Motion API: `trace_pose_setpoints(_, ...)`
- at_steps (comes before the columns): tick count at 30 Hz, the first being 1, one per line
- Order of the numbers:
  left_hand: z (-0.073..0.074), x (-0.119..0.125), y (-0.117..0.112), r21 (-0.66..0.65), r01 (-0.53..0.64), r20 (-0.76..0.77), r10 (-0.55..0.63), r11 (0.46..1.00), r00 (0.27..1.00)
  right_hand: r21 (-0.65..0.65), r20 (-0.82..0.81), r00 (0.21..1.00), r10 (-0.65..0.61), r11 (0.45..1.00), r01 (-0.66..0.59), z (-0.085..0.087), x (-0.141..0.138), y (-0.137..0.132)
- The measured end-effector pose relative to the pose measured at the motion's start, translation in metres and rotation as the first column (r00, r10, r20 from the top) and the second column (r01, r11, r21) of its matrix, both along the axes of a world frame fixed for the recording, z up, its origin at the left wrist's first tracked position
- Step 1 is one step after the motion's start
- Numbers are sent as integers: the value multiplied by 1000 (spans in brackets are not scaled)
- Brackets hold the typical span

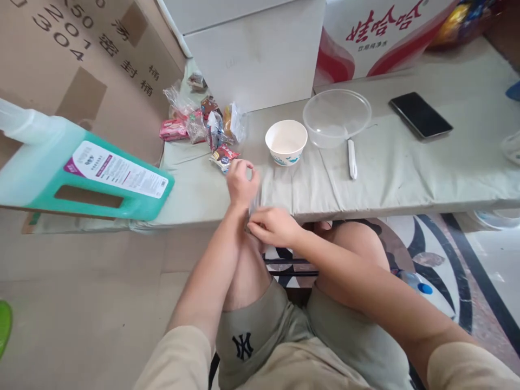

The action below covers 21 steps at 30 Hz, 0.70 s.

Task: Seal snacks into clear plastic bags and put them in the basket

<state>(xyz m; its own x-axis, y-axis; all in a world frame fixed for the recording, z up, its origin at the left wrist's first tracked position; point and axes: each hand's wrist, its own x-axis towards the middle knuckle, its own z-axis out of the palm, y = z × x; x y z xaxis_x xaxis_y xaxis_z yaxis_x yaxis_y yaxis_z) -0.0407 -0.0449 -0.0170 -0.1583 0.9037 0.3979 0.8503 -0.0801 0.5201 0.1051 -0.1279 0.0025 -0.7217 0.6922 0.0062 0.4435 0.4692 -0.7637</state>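
My left hand (242,184) is at the front edge of the cloth-covered bench, its fingers curled and thumb bent in a pinch. Just below it, near my left wrist, my right hand (276,225) is closed, thumb against fingers. A faint, blurred streak shows between the two hands; I cannot make out what it is. Closest to my left hand lies a small red and white snack packet (225,157). A white paper bowl (286,142) with a blue pattern stands to the right of it, beside a clear plastic container (337,116) and a white-handled tool (351,160).
Wrapped snacks (203,122) are heaped at the back left. A large jug of green liquid (114,173) stands at the left, before a cardboard box (101,49). A black phone (420,115) lies at the right. White boxes (260,54) line the back.
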Motion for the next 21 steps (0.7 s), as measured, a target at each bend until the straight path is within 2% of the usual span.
trace_pose_setpoints(2,6,-14,5,41,-139,-39,140,989,989,-14,-192,977,-91,996,90,5,-9,27)
trace_pose_setpoints(4,7,-31,10,-28,-254,-77,252,967,965,-70,-301,930,-209,978,197,2,-15,41)
trace_pose_setpoints(5,5,-39,13,-83,-274,-89,267,958,960,-93,-312,920,-236,972,218,0,-18,43)
trace_pose_setpoints(8,-4,-58,24,-176,-212,-73,202,961,977,-85,-294,944,-147,988,128,-3,-22,44)
trace_pose_setpoints(11,-10,-67,34,-134,-124,-11,124,983,992,-25,-259,965,-34,999,29,0,-23,48)
trace_pose_setpoints(13,-9,-66,35,-89,-124,49,129,988,990,-14,-264,964,-40,999,37,1,-21,55)
trace_pose_setpoints(15,-2,-61,28,-35,-181,171,184,983,968,-42,-308,947,-95,995,86,-1,-17,62)
trace_pose_setpoints(17,7,-53,14,24,-243,382,216,970,898,-90,-365,914,-179,983,157,-4,-9,67)
trace_pose_setpoints(18,11,-47,5,34,-246,504,196,969,841,-115,-392,891,-230,973,201,-6,-4,67)
trace_pose_setpoints(19,16,-41,-4,23,-220,617,159,975,771,-136,-417,865,-278,960,243,-7,1,66)
trace_pose_setpoints(21,22,-28,-19,-55,-80,781,93,995,618,-182,-460,811,-361,933,312,-10,12,61)
